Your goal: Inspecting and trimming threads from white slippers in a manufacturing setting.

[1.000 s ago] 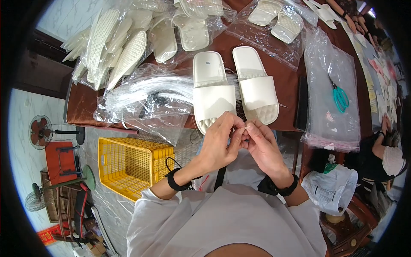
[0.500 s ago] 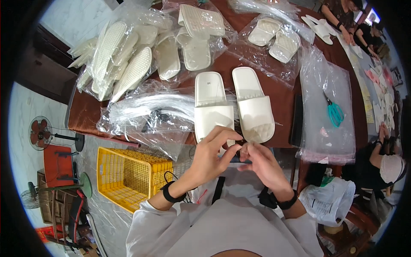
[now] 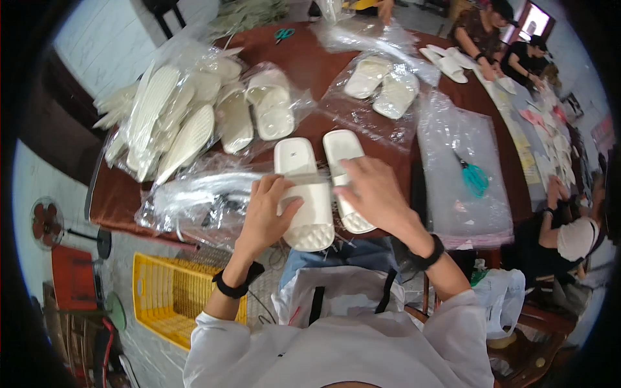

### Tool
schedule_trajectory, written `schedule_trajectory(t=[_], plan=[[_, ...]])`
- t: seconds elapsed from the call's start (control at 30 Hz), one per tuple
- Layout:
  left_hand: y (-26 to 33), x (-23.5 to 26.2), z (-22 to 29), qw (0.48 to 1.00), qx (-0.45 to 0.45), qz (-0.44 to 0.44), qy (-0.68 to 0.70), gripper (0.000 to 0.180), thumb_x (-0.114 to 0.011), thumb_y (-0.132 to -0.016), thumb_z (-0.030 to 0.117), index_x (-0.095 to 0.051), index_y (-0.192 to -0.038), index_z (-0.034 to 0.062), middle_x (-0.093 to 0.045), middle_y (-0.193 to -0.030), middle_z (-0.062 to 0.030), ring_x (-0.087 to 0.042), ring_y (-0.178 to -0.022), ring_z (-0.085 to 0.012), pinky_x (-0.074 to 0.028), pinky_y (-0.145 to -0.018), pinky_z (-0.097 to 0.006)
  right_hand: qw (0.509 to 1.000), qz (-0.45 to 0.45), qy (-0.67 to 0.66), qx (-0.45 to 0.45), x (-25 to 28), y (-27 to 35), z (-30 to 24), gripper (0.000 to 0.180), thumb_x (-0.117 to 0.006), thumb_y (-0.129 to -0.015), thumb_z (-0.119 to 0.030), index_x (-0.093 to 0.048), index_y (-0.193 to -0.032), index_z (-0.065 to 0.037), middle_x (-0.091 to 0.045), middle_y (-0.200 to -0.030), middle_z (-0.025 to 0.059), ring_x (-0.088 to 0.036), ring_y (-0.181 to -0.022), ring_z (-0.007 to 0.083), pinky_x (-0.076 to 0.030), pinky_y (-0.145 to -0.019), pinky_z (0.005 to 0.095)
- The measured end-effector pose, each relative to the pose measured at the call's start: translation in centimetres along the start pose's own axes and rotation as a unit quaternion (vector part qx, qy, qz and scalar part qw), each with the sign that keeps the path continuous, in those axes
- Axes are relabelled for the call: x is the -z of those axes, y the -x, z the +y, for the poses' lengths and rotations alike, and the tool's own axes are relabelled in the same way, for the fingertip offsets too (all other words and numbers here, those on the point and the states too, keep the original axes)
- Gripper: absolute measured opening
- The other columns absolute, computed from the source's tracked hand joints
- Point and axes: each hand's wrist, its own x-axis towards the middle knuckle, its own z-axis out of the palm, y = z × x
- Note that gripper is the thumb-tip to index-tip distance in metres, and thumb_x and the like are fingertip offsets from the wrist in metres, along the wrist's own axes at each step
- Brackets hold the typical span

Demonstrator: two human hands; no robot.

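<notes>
Cream slippers [image 3: 310, 202], one pair, side by side on the tabletop [image 3: 304, 72]. My left hand [image 3: 260, 216], fingers parted, is at one's edge; my right hand [image 3: 380, 196] overlaps the other, grasp unclear.

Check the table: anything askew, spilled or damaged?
No spill or damage shows. The bagged slippers at left lie heaped at odd angles, unlike the unbagged pair in front; teal scissors rest on clear bags.

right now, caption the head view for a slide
Left hand and right hand at a pair of white slippers on a brown-covered table, bagged slippers lying beyond.
</notes>
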Motion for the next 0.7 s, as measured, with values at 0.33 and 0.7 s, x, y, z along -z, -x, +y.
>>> schedule_trajectory(t=[0.33,0.7], plan=[[-1.0,-0.4,-0.4,0.99,0.074,-0.028,0.119,0.028,-0.077,-0.071,0.015,-0.062,-0.09,0.0021,-0.056,-0.091,-0.0123,-0.054,-0.091,-0.0302,-0.044,-0.076,-0.038,0.965,-0.186,-0.182,0.039,-2.1,-1.9,0.5,0.036,-0.057,-0.09,-0.037,-0.053,-0.114,-0.01,-0.05,-0.098,0.0147,-0.053,-0.094,0.032,-0.037,-0.088,0.0463],[-1.1,-0.4,-0.5,0.979,0.069,-0.038,0.187,0.022,-0.071,-0.08,0.013,-0.063,-0.097,0.001,-0.059,-0.091,-0.0099,-0.058,-0.089,-0.0206,-0.046,-0.072,-0.03,0.981,-0.103,-0.139,0.087,-1.4,-1.2,1.3,0.042,-0.061,-0.085,-0.046,-0.055,-0.099,-0.006,-0.053,-0.088,0.0117,-0.057,-0.08,0.0333,-0.044,-0.071,0.0425]])
